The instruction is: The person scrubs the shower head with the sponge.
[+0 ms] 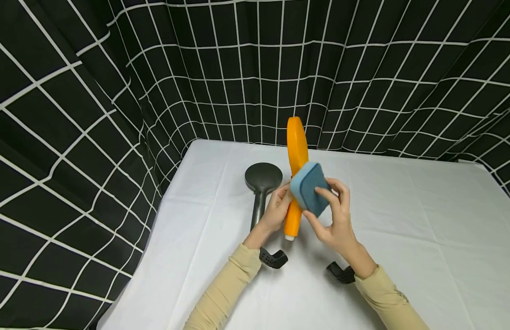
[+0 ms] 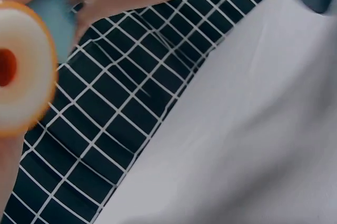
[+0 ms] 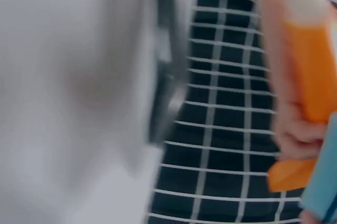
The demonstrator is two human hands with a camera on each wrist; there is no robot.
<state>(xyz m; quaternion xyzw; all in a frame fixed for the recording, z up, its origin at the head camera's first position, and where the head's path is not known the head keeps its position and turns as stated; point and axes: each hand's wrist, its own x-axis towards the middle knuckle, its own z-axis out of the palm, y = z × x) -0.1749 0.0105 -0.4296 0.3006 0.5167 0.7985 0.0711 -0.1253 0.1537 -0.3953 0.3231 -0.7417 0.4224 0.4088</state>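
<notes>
head view gives us one orange bottle (image 1: 296,174), smooth plastic, flattened and tapering, held upside down above the table with its white-tipped neck lowest. our left hand (image 1: 276,208) curls round its lower body. one blue sponge (image 1: 309,188), a rounded block with a paler face, presses against the bottle's side, pinched in our right hand (image 1: 335,215). just behind the left hand lies one dark grey shower head (image 1: 262,183), round-faced with a long handle, on the white tablecloth (image 1: 403,238). black grid-patterned cloth (image 1: 114,91) walls in the table.
</notes>
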